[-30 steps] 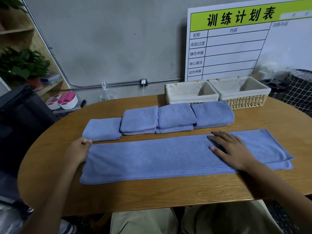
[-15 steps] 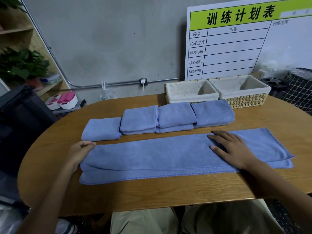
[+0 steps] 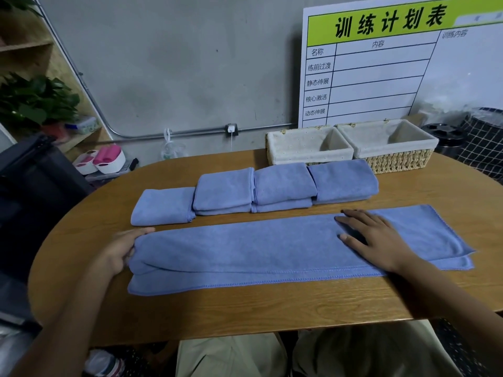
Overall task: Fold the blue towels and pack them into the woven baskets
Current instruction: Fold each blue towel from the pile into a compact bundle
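Blue towel strip [image 3: 245,248] lies on the counter [image 3: 245,308] with its long axis left-right. Left hand [image 3: 119,253] fingers pinch its left end; right hand [image 3: 373,238] rests flat, fingers spread, right of centre.

Wooden oval table [image 3: 245,308]; green-headed chart board [image 3: 381,63] against grey wall; potted plant [image 3: 35,99] on shelf; pink-white containers [image 3: 100,160] left.

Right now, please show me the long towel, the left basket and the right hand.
long towel [image 3: 245,251], head view, middle of top layer
left basket [image 3: 288,157], head view, front wall
right hand [image 3: 378,238], head view, back of hand
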Demonstrator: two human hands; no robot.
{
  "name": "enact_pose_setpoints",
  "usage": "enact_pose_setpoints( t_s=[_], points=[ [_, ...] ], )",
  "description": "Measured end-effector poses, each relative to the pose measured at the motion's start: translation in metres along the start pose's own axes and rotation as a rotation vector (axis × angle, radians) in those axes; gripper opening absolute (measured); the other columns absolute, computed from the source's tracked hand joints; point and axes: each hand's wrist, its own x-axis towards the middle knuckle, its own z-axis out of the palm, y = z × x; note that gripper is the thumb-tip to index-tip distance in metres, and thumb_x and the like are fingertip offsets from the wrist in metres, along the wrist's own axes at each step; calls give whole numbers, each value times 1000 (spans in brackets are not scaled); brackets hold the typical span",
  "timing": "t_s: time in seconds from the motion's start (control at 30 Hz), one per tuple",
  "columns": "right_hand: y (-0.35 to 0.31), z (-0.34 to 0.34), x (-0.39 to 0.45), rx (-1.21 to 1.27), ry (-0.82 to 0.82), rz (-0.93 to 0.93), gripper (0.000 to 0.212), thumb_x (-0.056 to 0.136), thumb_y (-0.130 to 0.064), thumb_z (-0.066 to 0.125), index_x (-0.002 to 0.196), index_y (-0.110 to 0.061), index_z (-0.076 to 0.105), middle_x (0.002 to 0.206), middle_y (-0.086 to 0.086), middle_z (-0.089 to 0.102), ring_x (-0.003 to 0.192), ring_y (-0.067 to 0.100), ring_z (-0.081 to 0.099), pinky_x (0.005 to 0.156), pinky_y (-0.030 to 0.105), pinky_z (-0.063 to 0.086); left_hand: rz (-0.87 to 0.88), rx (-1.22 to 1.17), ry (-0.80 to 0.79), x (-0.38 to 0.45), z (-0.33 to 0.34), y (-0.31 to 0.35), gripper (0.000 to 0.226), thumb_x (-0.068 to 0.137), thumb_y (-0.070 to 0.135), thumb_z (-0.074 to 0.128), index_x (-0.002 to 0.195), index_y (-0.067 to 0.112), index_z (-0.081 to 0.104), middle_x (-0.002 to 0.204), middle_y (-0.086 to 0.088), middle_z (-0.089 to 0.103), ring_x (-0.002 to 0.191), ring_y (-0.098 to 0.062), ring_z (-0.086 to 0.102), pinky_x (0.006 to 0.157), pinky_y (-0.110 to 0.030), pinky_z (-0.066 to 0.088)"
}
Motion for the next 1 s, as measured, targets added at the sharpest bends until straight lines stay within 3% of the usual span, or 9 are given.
enact_pose_setpoints(
  t_s=[0.13,0.23,0.37,0.53,0.6,0.7,0.8,0.9,1.0],
  points=[
    [0,1,-1,-2,-1,2,71,89,-72,19,145,-37,45,156,-12,37,146,16,28,116,39,22,35,-46,22,3,-2,-5,25,96,24,63,117,14,72,98,-12,66,83,-31,57,67,-39,45],
    [-1,1,0,0,-2,3,71,89,-72,20,145,-37,45,155,-11,38,146,16,29,116,40,23,168,-45,37,-7,3,-10,28,102,29,56,124,15,68,116,-6,66,99,-24,62,80,-38,48],
    [-2,0,-1,-4,0,6,72,89,-72,19,145,-37,46,156,-12,37,146,16,29,116,39,23,257,-50,-22,-31,2,-18,38,91,45,67,126,30,64,127,2,64,116,-20,61,101,-44,49],
    [1,-1,2,-6,-3,10,72,89,-73,18,145,-37,45,156,-12,36,146,17,29,116,40,24,488,80,-5,-61,11,-25,42,95,16,67,129,38,56,125,19,57,98,5,62,80,-25,54],
    [3,0,4,-7,-6,-1,71,90,-73,19,145,-37,46,156,-12,37,145,16,31,116,41,25,482,51,49,-60,8,-22,42,95,11,66,130,33,58,129,10,56,98,2,57,77,-27,51],
    [3,-1,6,4,13,-10,67,91,-69,23,141,-34,51,152,-9,43,141,17,38,113,42,29,336,-26,-38,-59,3,-16,40,98,12,62,136,25,56,132,1,55,98,-10,61,69,-31,56],
    [-3,-3,2,-1,150,-75,65,97,-66,23,130,-26,62,140,-3,55,128,22,52,105,42,36,282,-61,-131,-65,1,-23,42,96,28,63,137,36,54,130,3,61,108,-20,65,78,-42,57],
    [-26,-3,-8,51,253,-168,56,100,-59,30,123,-24,67,131,-2,61,116,24,58,98,41,41,372,-55,-180,-72,-4,-37,65,77,47,82,135,46,52,123,7,69,111,-14,67,84,-44,56],
    [-64,4,-15,138,212,-291,46,99,-57,38,123,-29,66,132,-8,59,118,18,56,100,38,40,486,39,-158,-76,-3,-46,62,80,31,84,134,42,55,134,10,63,121,-6,60,96,-42,53]
  ],
)
